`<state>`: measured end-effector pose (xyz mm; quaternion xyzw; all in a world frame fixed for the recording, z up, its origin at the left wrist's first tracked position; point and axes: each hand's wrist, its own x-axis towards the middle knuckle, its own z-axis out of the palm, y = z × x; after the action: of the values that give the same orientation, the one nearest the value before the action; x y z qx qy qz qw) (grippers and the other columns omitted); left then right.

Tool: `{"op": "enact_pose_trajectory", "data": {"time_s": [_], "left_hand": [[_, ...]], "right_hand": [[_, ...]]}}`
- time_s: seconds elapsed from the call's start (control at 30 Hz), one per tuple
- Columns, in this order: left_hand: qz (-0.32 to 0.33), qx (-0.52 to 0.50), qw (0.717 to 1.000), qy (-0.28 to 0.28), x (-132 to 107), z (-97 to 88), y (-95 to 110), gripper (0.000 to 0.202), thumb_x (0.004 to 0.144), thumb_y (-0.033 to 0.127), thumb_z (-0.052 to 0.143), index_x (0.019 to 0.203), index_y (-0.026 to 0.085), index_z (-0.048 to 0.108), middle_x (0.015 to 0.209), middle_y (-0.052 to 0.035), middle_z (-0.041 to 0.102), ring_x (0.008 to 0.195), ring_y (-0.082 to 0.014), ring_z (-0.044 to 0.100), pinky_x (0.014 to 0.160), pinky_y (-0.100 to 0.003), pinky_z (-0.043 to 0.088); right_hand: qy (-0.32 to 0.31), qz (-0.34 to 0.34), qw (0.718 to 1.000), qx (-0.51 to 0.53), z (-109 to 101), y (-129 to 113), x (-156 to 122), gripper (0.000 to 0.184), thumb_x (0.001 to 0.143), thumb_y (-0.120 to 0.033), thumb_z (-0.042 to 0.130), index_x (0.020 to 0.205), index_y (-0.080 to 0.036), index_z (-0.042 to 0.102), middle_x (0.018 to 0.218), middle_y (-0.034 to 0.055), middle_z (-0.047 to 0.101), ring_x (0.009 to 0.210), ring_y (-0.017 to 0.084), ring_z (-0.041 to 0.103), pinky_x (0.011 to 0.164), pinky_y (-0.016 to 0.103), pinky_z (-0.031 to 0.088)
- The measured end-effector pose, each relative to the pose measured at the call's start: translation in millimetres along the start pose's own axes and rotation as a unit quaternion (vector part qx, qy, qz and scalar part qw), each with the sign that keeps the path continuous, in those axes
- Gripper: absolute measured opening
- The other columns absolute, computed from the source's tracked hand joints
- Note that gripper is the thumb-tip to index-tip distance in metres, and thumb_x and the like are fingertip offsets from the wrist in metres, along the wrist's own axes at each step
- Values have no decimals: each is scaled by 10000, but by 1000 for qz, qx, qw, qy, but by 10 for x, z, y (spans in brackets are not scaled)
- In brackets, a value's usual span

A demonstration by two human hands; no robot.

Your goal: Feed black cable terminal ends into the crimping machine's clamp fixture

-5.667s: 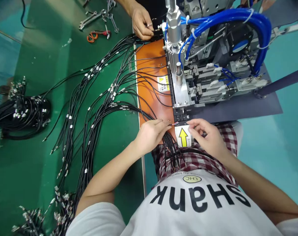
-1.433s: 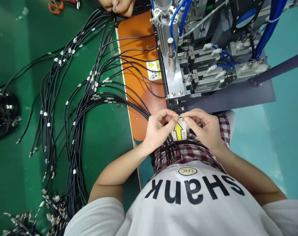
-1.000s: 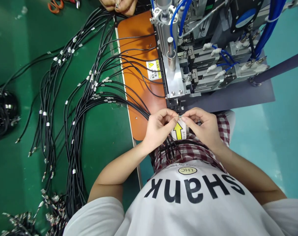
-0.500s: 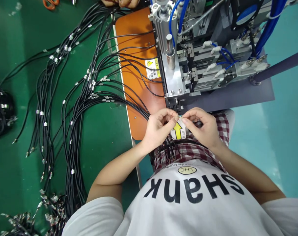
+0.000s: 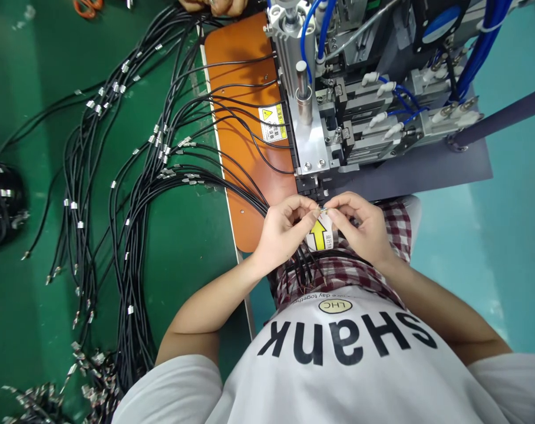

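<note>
Pinching thin wire [image 5: 323, 208] between 2 hands [image 5: 287, 228] [image 5: 360, 227]

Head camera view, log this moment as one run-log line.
left hand: pinches wire tip | right hand: pinches wire tip | nearby: black cables, orange pad

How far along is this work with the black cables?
Many cables on the green bench already carry metal clips. In hand: the left hand and right hand pinch one wire tip. Left, it seems: the cable ends hanging below the hands.
</note>
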<state>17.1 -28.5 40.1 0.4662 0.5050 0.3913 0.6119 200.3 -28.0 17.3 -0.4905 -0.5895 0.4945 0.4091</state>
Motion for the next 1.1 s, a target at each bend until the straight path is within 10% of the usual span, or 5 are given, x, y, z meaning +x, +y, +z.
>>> {"op": "enact_pose_trajectory", "data": {"time_s": [0.73, 1.1], "left_hand": [[25, 24, 999, 7, 4, 9, -37, 228, 891, 374, 725, 911, 150, 685, 773, -12, 626, 674, -99, 554, 630, -211, 471], [186, 303, 935, 10, 28, -71, -28, 107, 946, 196, 626, 1048, 179, 648, 968, -41, 656, 910, -149, 630, 800, -272, 542]], "right_hand": [[77, -62, 993, -61, 37, -163, 17, 36, 859, -219, 734, 839, -229, 763, 814, 9, 719, 709, 145, 629, 631, 294, 513], [56, 122, 984, 117, 29, 46, 98, 136, 866, -295, 726, 790, -190, 687, 654, -32, 593, 541, 91, 511, 531, 250, 421]]}}
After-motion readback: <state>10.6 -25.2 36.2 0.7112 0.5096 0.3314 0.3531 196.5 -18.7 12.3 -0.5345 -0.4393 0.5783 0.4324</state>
